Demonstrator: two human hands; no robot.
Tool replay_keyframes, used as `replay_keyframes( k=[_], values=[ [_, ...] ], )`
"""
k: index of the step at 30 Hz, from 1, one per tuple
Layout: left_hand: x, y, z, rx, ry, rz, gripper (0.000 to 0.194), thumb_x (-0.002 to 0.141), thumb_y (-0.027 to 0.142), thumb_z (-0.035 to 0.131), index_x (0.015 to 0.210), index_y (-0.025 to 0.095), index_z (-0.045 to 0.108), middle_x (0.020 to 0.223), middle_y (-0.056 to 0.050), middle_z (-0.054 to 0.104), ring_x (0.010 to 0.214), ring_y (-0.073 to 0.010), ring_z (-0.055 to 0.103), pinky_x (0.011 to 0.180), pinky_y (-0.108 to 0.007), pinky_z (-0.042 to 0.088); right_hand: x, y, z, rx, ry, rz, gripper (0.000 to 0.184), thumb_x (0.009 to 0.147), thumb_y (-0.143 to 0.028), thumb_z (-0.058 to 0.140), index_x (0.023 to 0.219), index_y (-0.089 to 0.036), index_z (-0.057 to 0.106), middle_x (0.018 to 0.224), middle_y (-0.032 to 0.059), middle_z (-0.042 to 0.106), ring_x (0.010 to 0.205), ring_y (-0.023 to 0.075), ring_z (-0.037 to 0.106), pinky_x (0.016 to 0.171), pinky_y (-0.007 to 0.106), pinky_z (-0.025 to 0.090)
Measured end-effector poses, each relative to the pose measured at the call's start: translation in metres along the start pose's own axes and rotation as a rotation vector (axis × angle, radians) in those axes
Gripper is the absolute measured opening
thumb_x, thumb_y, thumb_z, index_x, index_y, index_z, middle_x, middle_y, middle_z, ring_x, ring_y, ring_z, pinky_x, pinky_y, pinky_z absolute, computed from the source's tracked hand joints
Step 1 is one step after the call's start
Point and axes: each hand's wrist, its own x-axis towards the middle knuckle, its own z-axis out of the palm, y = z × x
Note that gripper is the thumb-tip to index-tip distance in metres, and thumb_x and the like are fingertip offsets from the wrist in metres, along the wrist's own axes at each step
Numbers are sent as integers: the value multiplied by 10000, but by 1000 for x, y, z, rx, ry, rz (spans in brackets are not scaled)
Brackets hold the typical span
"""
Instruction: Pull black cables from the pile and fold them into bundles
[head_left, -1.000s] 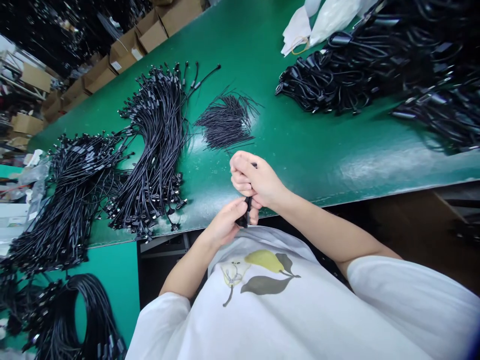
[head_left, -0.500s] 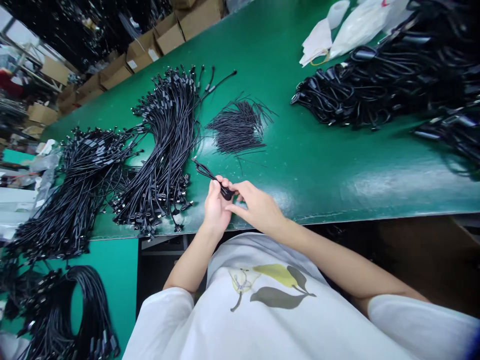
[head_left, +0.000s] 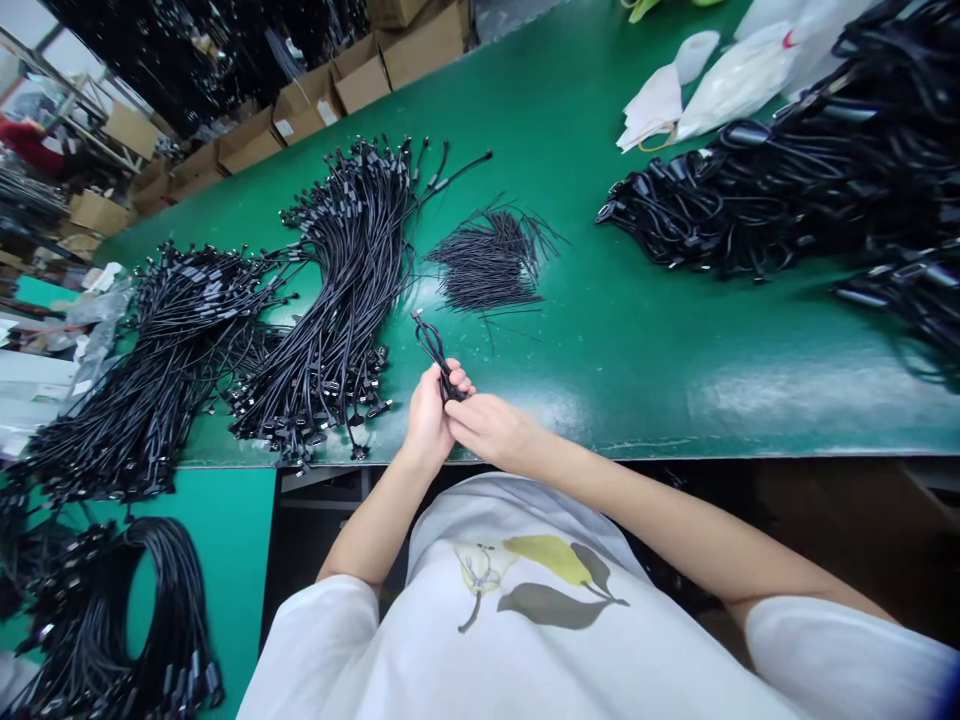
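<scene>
A short folded black cable (head_left: 432, 345) sticks up and away from my two hands at the near edge of the green table (head_left: 645, 340). My left hand (head_left: 429, 420) is closed round its lower end. Beside it, my right hand (head_left: 489, 428) touches the left and pinches the same cable where the two hands meet. A small pile of thin black ties (head_left: 489, 262) lies just beyond the hands. To their left sits a long bundle of black cables (head_left: 341, 300) with connectors.
Another cable bundle (head_left: 157, 370) lies further left, and coiled cables (head_left: 127, 620) sit on a lower green surface. A large heap of black cables (head_left: 780, 180) fills the right far side, with white plastic bags (head_left: 720, 75) behind. Cardboard boxes (head_left: 360, 70) line the far edge.
My hands have moved from in front of my chest out over the table edge. The cable now juts upward from my left hand, and my right hand has dropped beside it.
</scene>
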Motion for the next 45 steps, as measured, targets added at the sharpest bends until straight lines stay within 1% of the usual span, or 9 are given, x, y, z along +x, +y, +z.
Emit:
replay_keyframes(
  k=[6,9,13,16,24,34,38,43,45],
  values=[
    [-9,2,-15,510,-197,187,397,864,551,551,728,181,508,608,41,403,538,-95,348,525,-237,317,4,19,-52,42,46,-23,371,936,-132,411,1255,-230,572,1274,84,616,1175,227,548,1001,444,421],
    [-17,5,-24,915,-388,227,410,934,523,434,694,192,473,618,27,435,576,-117,386,598,-263,341,6,31,-62,-64,-91,-76,352,929,-126,402,1217,-218,582,1162,90,648,1145,255,546,1091,561,293],
    [-25,7,-34,1434,-549,255,342,982,359,343,716,197,483,661,22,499,628,-133,443,654,-265,342,-7,29,-50,-147,-388,-8,212,940,-135,407,870,-161,605,815,78,606,775,201,563,794,392,457],
    [-28,6,-36,1688,-618,289,310,987,309,325,763,194,505,716,1,558,684,-155,504,678,-269,376,-14,22,-46,-98,-599,131,174,971,-208,416,942,-130,569,887,98,611,723,174,565,577,286,357],
    [-22,2,-33,1991,-683,512,279,1002,274,316,957,162,567,915,-87,668,860,-207,615,775,-313,461,-16,25,-57,51,-751,338,298,1003,-391,402,1009,-140,562,916,94,676,770,192,619,599,275,307],
    [-6,4,-16,1529,-590,100,302,958,305,342,738,193,517,678,25,554,649,-132,498,658,-254,371,-18,26,-50,-225,-622,214,246,965,-151,365,920,-122,605,870,112,622,779,207,561,667,319,301],
    [2,-6,-22,1262,-466,79,286,910,352,405,743,180,560,603,36,490,584,-120,440,611,-253,329,3,64,-67,36,-708,125,298,999,-264,368,951,-143,637,898,72,646,794,177,570,694,286,356],
    [5,-10,-34,664,-218,39,410,768,563,606,746,157,555,526,68,390,482,-80,320,511,-231,239,51,161,-86,-268,-252,581,359,1002,-232,311,1235,-132,565,1240,134,572,991,210,559,767,293,381],
    [1,-8,-37,529,-156,21,434,715,562,679,735,148,550,530,69,393,471,-64,308,494,-222,218,67,193,-85,-418,-256,733,364,977,-205,357,1271,-95,541,1260,184,550,983,230,559,740,303,368]
  ],
)
